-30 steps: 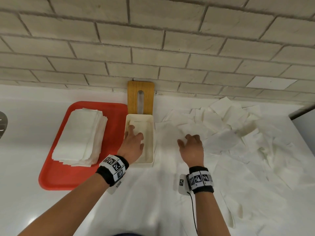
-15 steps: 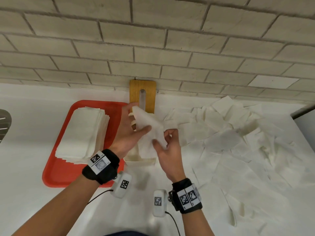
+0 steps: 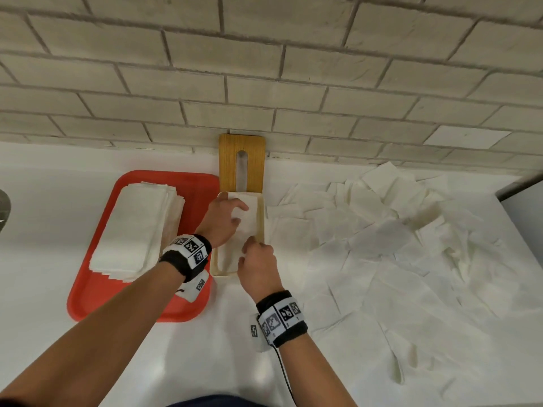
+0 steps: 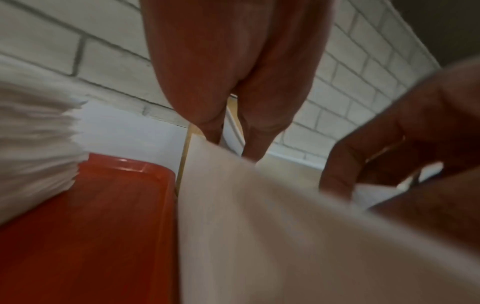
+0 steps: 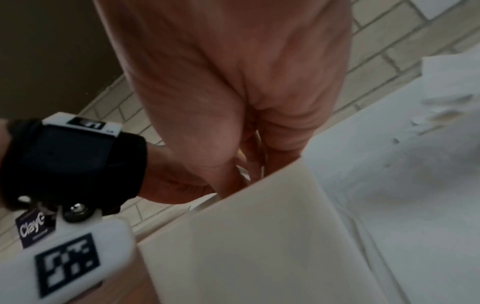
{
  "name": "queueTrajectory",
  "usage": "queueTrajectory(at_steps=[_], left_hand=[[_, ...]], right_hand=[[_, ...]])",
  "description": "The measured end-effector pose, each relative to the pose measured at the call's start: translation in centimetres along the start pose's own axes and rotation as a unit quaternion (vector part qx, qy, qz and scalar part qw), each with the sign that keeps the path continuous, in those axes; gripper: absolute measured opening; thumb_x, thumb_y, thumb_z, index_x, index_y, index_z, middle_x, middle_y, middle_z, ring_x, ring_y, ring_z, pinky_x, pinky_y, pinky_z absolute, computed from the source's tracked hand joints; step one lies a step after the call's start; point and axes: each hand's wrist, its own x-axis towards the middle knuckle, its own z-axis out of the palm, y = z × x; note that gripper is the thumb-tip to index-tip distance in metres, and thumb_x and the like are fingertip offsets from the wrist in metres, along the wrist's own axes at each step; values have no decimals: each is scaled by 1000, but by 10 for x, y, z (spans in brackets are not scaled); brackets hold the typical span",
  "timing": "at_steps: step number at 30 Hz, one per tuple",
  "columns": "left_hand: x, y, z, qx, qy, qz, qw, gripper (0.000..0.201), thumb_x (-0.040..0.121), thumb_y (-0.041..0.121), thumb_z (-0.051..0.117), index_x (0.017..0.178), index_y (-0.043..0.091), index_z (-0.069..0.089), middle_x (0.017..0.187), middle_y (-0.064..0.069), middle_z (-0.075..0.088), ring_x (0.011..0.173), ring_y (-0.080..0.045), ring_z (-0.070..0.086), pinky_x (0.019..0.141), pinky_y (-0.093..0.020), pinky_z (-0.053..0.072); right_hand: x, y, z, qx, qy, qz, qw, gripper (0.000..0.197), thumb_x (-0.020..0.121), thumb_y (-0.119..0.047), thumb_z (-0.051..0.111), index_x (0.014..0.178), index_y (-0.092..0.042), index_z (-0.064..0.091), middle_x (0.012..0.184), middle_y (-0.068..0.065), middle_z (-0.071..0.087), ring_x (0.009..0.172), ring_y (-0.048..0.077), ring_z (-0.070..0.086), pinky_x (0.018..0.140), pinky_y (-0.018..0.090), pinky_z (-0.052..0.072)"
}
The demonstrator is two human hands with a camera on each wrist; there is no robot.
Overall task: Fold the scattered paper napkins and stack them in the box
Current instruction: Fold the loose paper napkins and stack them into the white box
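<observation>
On the left of the counter [image 3: 44,289] a stack of folded napkins [image 3: 138,227] is lying on a red tray [image 3: 97,301], well clear of both hands. Just right of the tray, the cream box [image 3: 261,218] is sitting with its long axis running away from the person toward the brick wall, its far end touching a wooden board [image 3: 227,160] that is leaning there.

A folded napkin [image 3: 245,221] is being lowered into the box, its long side lined up with the box's long side. The far half of it is being held by the left hand [image 3: 223,223], whose thumb and fingers are curled onto the paper. The near end is being pinched by the right hand [image 3: 258,267], fingers bent down over the box's near right edge; how tightly cannot be told from the blurred wrist views.

The coming move is judged to be a press straight down and a release, since the napkin is already lying directly under both grips and parallel to the box walls. The left hand is placed nearer the far end, the right hand nearer the near end.

Further right, the loose napkins [image 3: 396,245] are being left spread across the counter, nearer the right hand
</observation>
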Motion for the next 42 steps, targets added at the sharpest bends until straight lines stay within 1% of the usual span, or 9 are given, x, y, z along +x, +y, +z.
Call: queueTrajectory(at_steps=[6,10,13,20,25,29,33,36,42], left_hand=[[-12,-4,4,36,9,45,998,28,95,12,76,120,23,72,164,-2,26,149,-27,39,119,-29,35],[-34,3,1,0,67,65,996,20,96,14,74,114,24,73,157,-1,38,144,-21,44,117,-27,34],[-50,11,4,-33,83,85,992,18,94,12,77,109,23,75,146,0,53,139,-19,52,118,-36,41],[-74,27,7,-92,82,93,988,27,97,24,75,123,28,68,132,13,60,124,-2,59,112,-35,49],[-78,58,8,-168,-22,34,985,84,83,52,88,152,32,44,153,23,46,136,5,45,115,-19,39],[-81,80,16,-273,7,31,961,44,96,36,80,134,29,59,119,23,71,111,1,69,86,-22,57],[-79,82,-2,-306,98,-41,946,28,108,21,63,136,23,58,110,20,73,95,9,71,78,-11,53],[-67,61,-17,-187,68,-118,973,42,110,11,52,150,13,41,109,8,66,97,-15,68,81,-28,50],[-36,43,-3,0,-78,-186,979,84,99,-14,49,167,3,2,138,-25,60,122,-40,65,93,-40,56]], right_hand=[[26,38,-49,8,184,15,983,7,100,-17,58,105,-15,62,80,2,67,73,23,66,66,31,49],[81,100,-75,-86,-6,58,995,68,89,-35,80,147,-22,47,148,6,53,137,32,52,110,45,44],[106,123,-73,-209,-86,39,973,109,69,-60,92,158,-29,38,160,2,43,148,34,38,117,53,35],[97,123,-80,-138,-25,-7,990,31,87,-45,83,112,-34,69,125,-4,59,127,27,53,105,45,41],[38,84,-135,35,-95,-92,991,16,87,-28,87,91,-34,73,99,-16,76,102,4,69,87,26,49],[4,39,-164,174,-20,-175,969,26,88,-25,88,109,-32,73,106,-16,77,103,2,72,89,21,55],[22,42,-145,330,99,-77,936,24,98,-35,79,118,-28,67,99,3,79,96,16,77,90,40,64],[61,84,-120,200,130,-1,971,25,99,-36,76,116,-22,65,100,-7,79,96,15,77,89,35,62],[110,128,-63,-173,-78,42,981,118,66,-64,92,161,-28,33,165,3,34,151,36,33,120,54,35]])
